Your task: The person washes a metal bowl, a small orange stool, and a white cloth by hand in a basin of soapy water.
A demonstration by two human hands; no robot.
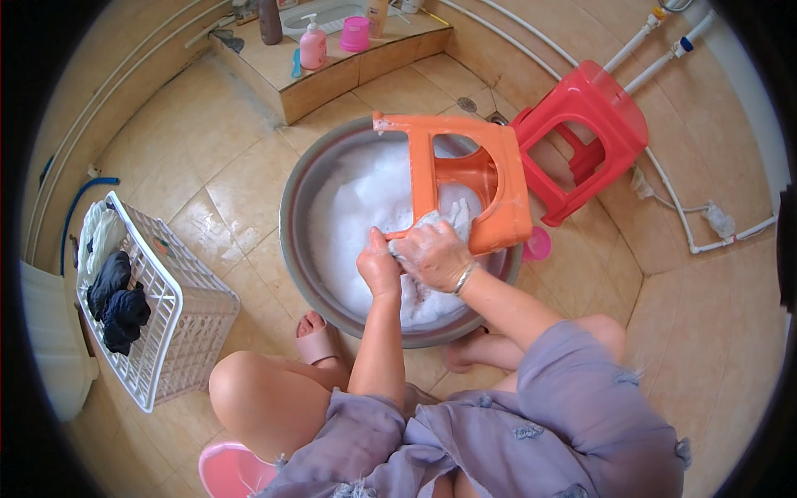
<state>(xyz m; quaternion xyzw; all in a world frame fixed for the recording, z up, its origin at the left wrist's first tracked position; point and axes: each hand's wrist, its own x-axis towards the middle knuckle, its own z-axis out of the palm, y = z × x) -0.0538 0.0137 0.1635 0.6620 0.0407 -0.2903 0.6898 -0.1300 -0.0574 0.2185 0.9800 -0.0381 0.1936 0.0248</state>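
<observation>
We look down on a person's two bare hands at work over a wide, round grey basin (292, 199) filled with white foam (349, 203). The orange plastic stool (424, 170) lies tipped on its side above the basin's right half; whether it also rests on the rim, we cannot tell. The left hand (379, 270) is closed around the end of one leg. The right hand (436, 256) curls over the same leg, pressing a wet, pale cloth (458, 217) against it. We judge the soapy wiping to be under way: suds cling to the stool's upper left leg end and its lower right part, so rinsing appears to remain. Which faces have been wiped, we cannot determine. Just beyond, to the right, stands a red plastic stool (610, 100) of similar form, untouched by either hand; we cannot say whether it has been washed or awaits its turn.
</observation>
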